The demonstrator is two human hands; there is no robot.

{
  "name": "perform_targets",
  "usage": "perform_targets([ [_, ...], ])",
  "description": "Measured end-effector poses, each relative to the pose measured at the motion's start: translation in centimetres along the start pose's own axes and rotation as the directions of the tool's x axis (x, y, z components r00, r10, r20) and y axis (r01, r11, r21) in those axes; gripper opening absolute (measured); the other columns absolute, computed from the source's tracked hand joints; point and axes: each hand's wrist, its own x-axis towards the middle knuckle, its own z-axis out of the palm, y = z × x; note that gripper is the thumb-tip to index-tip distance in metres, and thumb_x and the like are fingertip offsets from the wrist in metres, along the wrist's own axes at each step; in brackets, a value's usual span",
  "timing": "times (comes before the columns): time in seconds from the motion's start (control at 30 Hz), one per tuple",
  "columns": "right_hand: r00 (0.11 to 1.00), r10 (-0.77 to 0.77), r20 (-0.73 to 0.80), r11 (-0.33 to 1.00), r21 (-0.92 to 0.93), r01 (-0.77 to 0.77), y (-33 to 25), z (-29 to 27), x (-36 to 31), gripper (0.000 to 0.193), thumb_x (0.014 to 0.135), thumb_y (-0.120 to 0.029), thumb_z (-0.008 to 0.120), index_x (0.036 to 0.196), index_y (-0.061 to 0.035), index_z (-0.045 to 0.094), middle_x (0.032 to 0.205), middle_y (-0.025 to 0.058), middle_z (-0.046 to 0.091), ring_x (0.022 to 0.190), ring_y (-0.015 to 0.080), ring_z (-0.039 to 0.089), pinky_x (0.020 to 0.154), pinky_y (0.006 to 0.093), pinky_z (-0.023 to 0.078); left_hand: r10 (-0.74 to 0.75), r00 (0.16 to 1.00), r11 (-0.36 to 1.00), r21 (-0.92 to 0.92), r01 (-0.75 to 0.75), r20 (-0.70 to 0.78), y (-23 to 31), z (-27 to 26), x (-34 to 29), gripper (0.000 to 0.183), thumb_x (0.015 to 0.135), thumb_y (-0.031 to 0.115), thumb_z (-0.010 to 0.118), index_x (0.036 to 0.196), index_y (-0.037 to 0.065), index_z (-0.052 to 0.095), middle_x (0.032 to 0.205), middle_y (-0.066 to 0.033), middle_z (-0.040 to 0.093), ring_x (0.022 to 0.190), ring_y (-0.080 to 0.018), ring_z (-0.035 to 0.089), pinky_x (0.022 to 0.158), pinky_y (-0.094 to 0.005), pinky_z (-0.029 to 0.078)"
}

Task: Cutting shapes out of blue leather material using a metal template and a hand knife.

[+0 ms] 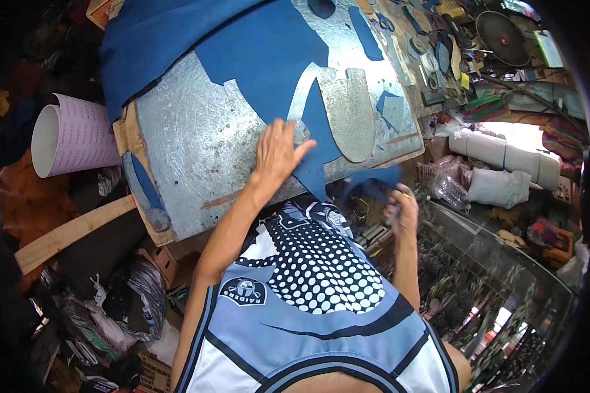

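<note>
My left hand (278, 154) rests with its thumb spread on a pale, scratched metal-topped work board (196, 157), at the edge of a cut blue leather-like sheet (259, 56). Beside its fingers lies a grey sole-shaped template (347, 114), partly over the blue material. A pointed tip of that material hangs past the board's near edge. Off the board to the right, my right hand (402, 209) is closed, with a small yellow thing at its fingers; what it grips is blurred. A smeared curved blue strip (377, 175) is close by that hand.
A larger blue sheet (144, 39) drapes over the far left. Beside the board stands a pink-and-white roll (78, 136); a wooden bar (75, 236) juts out below it. Scissors (385, 23), tapes and scraps crowd the far right. White wrapped rolls (505, 154) lie at right.
</note>
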Motion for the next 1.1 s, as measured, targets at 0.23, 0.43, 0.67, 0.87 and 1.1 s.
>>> perform_targets([
  [0.23, 0.707, -0.249, -0.662, 0.959, -0.064, 0.278, 2.0, -15.5, 4.0, 0.041, 0.095, -0.021, 0.061, 0.134, -0.0119, 0.051, 0.082, 0.003, 0.063, 0.047, 0.0102, 0.047, 0.042, 0.0246, 0.039, -0.148, 0.977, 0.967, 0.23, 0.11, 0.155, -1.8, 3.5, 7.3, 0.06, 0.068, 0.047, 0.084, 0.094, -0.004, 0.066, 0.094, -0.0222, 0.064, 0.084, -0.0372, 0.067, 0.07, -0.0461, 0.054],
  [0.43, 0.865, -0.496, -0.081, 0.666, -0.675, 0.318, -0.2, 3.9, 2.6, 0.046, 0.089, -0.026, 0.072, 0.127, -0.0026, 0.062, 0.111, 0.0146, 0.069, 0.103, 0.0236, 0.065, 0.092, 0.0348, 0.05, -0.29, 0.938, 0.954, 0.135, 0.268, 0.188, -4.0, 2.0, 7.8, 0.045, 0.08, 0.036, 0.071, 0.097, -0.005, 0.066, 0.094, -0.0249, 0.07, 0.087, -0.0403, 0.069, 0.079, -0.0489, 0.055],
  [0.67, 0.875, -0.411, 0.256, 0.098, -0.942, 0.321, -2.6, 11.7, 7.3, 0.084, 0.082, -0.04, 0.076, 0.145, -0.0039, 0.036, 0.126, 0.0257, 0.057, 0.108, 0.0429, 0.062, 0.088, 0.0474, 0.052, -0.558, 0.824, 0.83, -0.057, 0.555, -0.101, -13.6, -8.8, -1.8, 0.026, 0.09, 0.024, 0.066, 0.102, 0.001, 0.07, 0.086, -0.0175, 0.072, 0.077, -0.0336, 0.07, 0.071, -0.0411, 0.053],
  [0.87, 0.894, -0.311, 0.323, 0.048, -0.934, 0.354, -3.0, 13.2, 7.8, 0.092, 0.08, -0.04, 0.077, 0.15, -0.0062, 0.027, 0.132, 0.0273, 0.05, 0.11, 0.0448, 0.06, 0.088, 0.0507, 0.052, -0.651, 0.653, 0.704, 0.016, 0.71, -0.387, -15.3, -12.3, -9.4, 0.024, 0.092, 0.02, 0.065, 0.104, -0.001, 0.069, 0.097, -0.0166, 0.071, 0.09, -0.0303, 0.068, 0.079, -0.04, 0.051],
  [1.1, 0.976, -0.011, 0.216, 0.73, -0.666, 0.155, -5.0, 8.1, 13.4, 0.059, 0.082, -0.019, 0.077, 0.131, 0.0018, 0.051, 0.082, 0.0075, 0.063, 0.063, 0.0191, 0.062, 0.056, 0.033, 0.051, -0.208, 0.918, 0.829, 0.438, 0.349, -0.337, -13.4, -7.2, -2.8, 0.039, 0.095, 0.03, 0.062, 0.12, 0.001, 0.064, 0.134, -0.0216, 0.056, 0.131, -0.0421, 0.045, 0.109, -0.0519, 0.034],
])
